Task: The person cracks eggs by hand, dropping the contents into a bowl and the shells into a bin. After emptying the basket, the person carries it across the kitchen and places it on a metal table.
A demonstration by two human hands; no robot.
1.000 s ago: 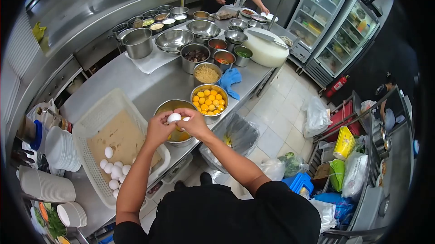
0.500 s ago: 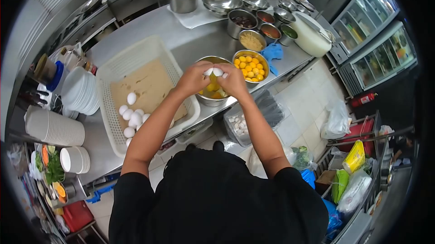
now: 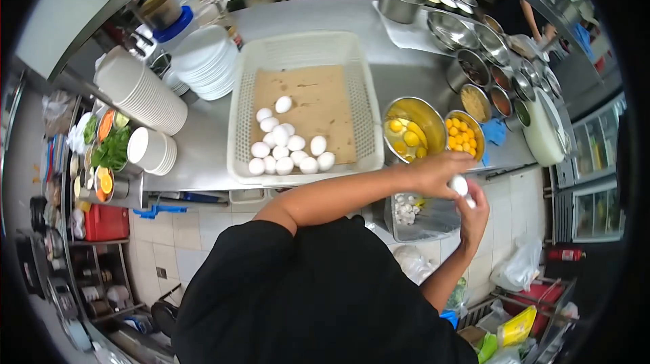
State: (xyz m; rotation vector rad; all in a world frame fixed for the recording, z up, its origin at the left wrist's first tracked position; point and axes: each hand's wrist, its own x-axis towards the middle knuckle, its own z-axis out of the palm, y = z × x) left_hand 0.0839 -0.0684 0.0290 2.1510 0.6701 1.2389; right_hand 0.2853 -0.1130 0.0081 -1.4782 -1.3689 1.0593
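Observation:
My left hand reaches across to the right, its fingers closed around a white eggshell. Just below it, my right hand grips another white piece of eggshell. Both hands are past the counter's front edge, above a bin lined with clear plastic that has broken shells inside. A steel bowl on the counter contains egg white and several yolks. Beside it, a smaller bowl is filled with separate yolks; my left hand partly overlaps its near side.
Whole white eggs lie on cardboard in a white plastic basket. Plates and stacked tubs stand left. Steel pots and bowls, a blue cloth and a large white container are right. Another person's arm shows far back.
Both hands have moved from above the steel bowl, where egg was running from the split shell, to above the bin. The egg contents have left the shell. The view has swung left.

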